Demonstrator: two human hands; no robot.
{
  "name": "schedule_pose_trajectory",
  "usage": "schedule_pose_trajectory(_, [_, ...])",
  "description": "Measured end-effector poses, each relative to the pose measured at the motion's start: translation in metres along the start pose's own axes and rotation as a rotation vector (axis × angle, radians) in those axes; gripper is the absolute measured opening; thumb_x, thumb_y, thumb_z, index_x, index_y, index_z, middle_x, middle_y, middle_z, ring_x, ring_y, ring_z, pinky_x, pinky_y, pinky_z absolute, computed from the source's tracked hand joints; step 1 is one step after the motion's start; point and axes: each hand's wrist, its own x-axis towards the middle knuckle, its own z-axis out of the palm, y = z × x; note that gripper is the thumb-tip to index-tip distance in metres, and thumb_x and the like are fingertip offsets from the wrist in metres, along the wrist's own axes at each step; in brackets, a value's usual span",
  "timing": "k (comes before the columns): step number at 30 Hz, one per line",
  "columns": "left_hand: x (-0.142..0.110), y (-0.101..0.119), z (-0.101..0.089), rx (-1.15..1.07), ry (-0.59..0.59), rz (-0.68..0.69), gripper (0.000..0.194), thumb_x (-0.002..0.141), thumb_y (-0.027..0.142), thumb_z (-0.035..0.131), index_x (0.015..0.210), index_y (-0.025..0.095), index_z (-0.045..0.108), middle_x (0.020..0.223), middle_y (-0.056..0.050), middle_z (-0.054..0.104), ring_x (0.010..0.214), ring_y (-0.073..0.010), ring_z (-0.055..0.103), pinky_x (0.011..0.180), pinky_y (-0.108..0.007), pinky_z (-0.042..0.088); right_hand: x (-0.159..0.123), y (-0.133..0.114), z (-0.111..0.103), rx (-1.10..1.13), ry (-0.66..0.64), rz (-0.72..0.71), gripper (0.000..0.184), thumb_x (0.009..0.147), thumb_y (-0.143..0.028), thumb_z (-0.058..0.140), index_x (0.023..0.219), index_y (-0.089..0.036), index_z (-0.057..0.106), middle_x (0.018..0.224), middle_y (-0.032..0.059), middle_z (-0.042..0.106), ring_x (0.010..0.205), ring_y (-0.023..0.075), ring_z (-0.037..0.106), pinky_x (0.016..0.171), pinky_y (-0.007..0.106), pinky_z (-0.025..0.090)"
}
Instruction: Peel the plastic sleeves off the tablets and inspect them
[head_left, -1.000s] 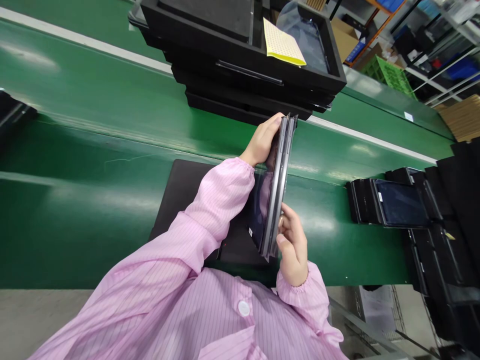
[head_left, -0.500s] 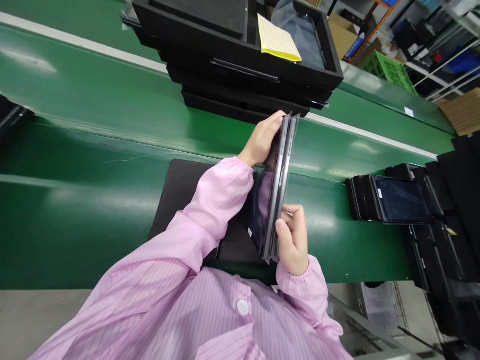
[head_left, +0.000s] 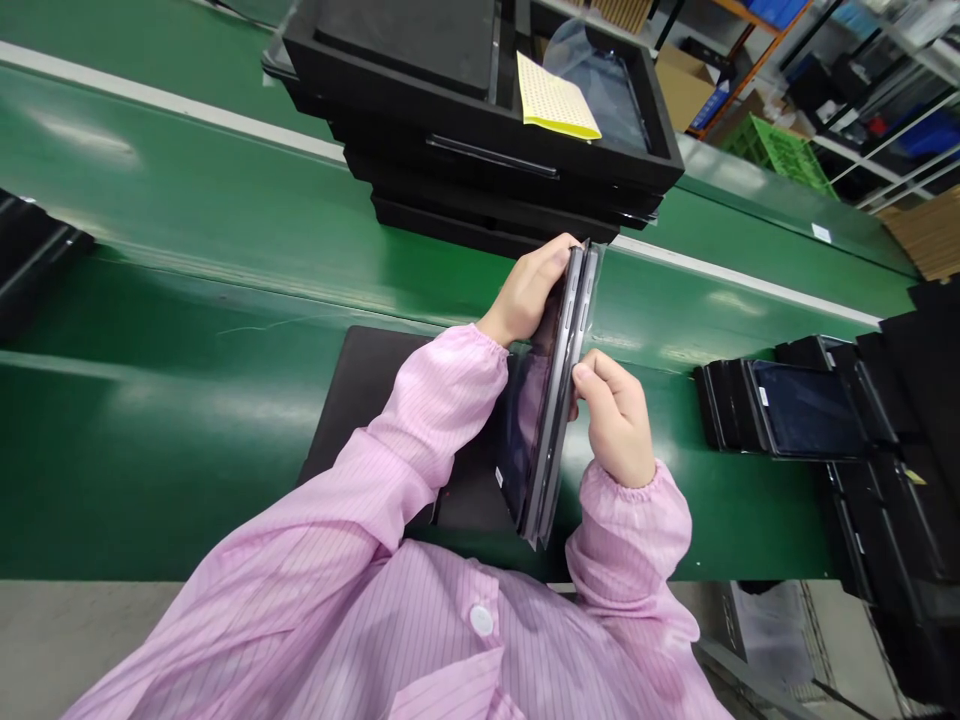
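I hold a thin grey tablet in a clear plastic bag (head_left: 559, 400) on edge above a black mat (head_left: 367, 400) on the green conveyor belt (head_left: 187, 300). My left hand (head_left: 529, 290) grips the tablet's far end, fingers wrapped round the edge. My right hand (head_left: 616, 418) sits at the middle of the right side, its fingertips pinched against the edge of the tablet. Both arms wear pink striped sleeves.
A stack of black trays (head_left: 480, 130) stands across the belt, holding a yellow dotted sheet (head_left: 553, 98) and a clear bag. Black trays with a dark-screened tablet (head_left: 806, 408) lie at the right. Another black tray (head_left: 34, 255) is at the left edge. Shelving stands behind.
My right hand has slid up the tablet's right edge, from the near end to about the middle. The left hand keeps its grip on the far end.
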Motion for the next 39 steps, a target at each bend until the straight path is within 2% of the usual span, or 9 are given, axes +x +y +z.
schedule_pose_trajectory(6, [-0.001,0.008,0.002,-0.006,-0.018,-0.025,0.056,0.099,0.069,0.023,0.085,0.023,0.052,0.074,-0.002,0.057,0.072,-0.0209,0.057,0.073,-0.037,0.048,0.002,-0.005,-0.011,0.006,-0.125,-0.015,0.035,0.094,-0.036,0.053,0.062,-0.024,0.046,0.054,-0.0045,0.053,0.051,0.0126,0.050,0.053,0.027,0.039])
schedule_pose_trajectory(13, [-0.001,0.021,0.003,0.004,-0.042,-0.003,0.057,0.098,0.071,0.024,0.084,0.022,0.051,0.074,-0.004,0.058,0.071,-0.0212,0.059,0.072,-0.037,0.049,-0.003,-0.007,-0.023,0.004,-0.252,-0.036,0.032,0.097,-0.031,0.049,0.066,-0.023,0.049,0.062,-0.0027,0.056,0.058,0.0139,0.054,0.057,0.028,0.043])
schedule_pose_trajectory(24, [-0.002,0.040,0.003,-0.006,-0.107,0.036,0.055,0.097,0.070,0.025,0.083,0.023,0.050,0.080,-0.006,0.063,0.080,-0.0234,0.063,0.074,-0.036,0.049,-0.006,-0.015,-0.031,-0.042,-0.372,-0.080,0.034,0.097,-0.034,0.049,0.065,-0.022,0.050,0.060,-0.0012,0.058,0.057,0.0142,0.053,0.056,0.028,0.044])
schedule_pose_trajectory(26, [-0.002,0.042,0.003,0.002,-0.122,0.053,0.054,0.097,0.069,0.026,0.084,0.023,0.050,0.081,-0.007,0.064,0.082,-0.0235,0.063,0.076,-0.037,0.049,-0.007,-0.016,-0.032,-0.041,-0.324,-0.113,0.031,0.094,-0.031,0.052,0.065,-0.022,0.049,0.060,-0.0020,0.057,0.056,0.0136,0.051,0.055,0.027,0.042])
schedule_pose_trajectory(30, [-0.004,0.049,0.007,0.036,-0.167,0.116,0.053,0.098,0.067,0.026,0.086,0.022,0.052,0.086,-0.008,0.066,0.085,-0.0237,0.063,0.082,-0.038,0.049,-0.007,-0.013,-0.029,-0.017,-0.102,-0.157,0.026,0.088,-0.031,0.058,0.066,-0.023,0.047,0.056,-0.0043,0.051,0.052,0.0127,0.045,0.052,0.027,0.039])
schedule_pose_trajectory(33, [-0.006,0.059,0.011,0.052,-0.205,0.137,0.047,0.101,0.057,0.026,0.092,0.022,0.055,0.093,-0.009,0.068,0.089,-0.0234,0.063,0.086,-0.039,0.049,-0.006,-0.009,-0.025,0.028,-0.022,-0.182,0.028,0.085,-0.033,0.057,0.062,-0.024,0.044,0.053,-0.0042,0.050,0.048,0.0127,0.044,0.049,0.027,0.037])
schedule_pose_trajectory(36, [-0.009,0.074,0.012,0.035,-0.254,0.045,0.035,0.102,0.042,0.025,0.101,0.022,0.054,0.101,-0.009,0.067,0.095,-0.0229,0.062,0.087,-0.038,0.049,-0.005,-0.007,-0.019,0.045,0.012,-0.200,0.027,0.084,-0.030,0.053,0.060,-0.024,0.042,0.050,-0.0042,0.050,0.046,0.0127,0.046,0.047,0.026,0.036])
schedule_pose_trajectory(39, [-0.012,0.086,0.008,0.004,-0.298,-0.052,0.031,0.101,0.037,0.023,0.102,0.022,0.051,0.102,-0.010,0.064,0.099,-0.0240,0.060,0.090,-0.039,0.048,-0.007,-0.008,-0.016,0.047,0.018,-0.227,0.026,0.084,-0.026,0.051,0.060,-0.024,0.043,0.051,-0.0043,0.052,0.046,0.0125,0.047,0.048,0.026,0.037])
